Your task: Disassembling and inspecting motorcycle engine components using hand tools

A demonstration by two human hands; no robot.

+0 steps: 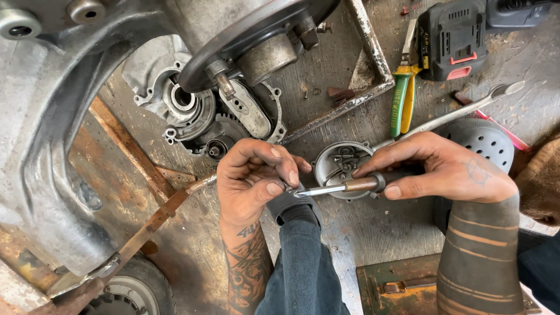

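Steel screwdriver [344, 186] lies gripped in the right hand [434, 169], just before the round carburettor body [341, 163]. Left hand [256, 175] fingers [280, 188] pinch a small part at the screwdriver's tip.

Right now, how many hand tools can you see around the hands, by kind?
Screwdriver, in the right hand, tip at the left hand: 1
Pliers, green and yellow grips: 1
Spanner: 1
Total: 3

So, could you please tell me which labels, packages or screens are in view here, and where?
Battery pack, top right on the floor: black block with red clips and a small yellow label on its left side.
Pliers, just left of it: green and yellow handles with printing along the green one.
No packages, signs or screens.
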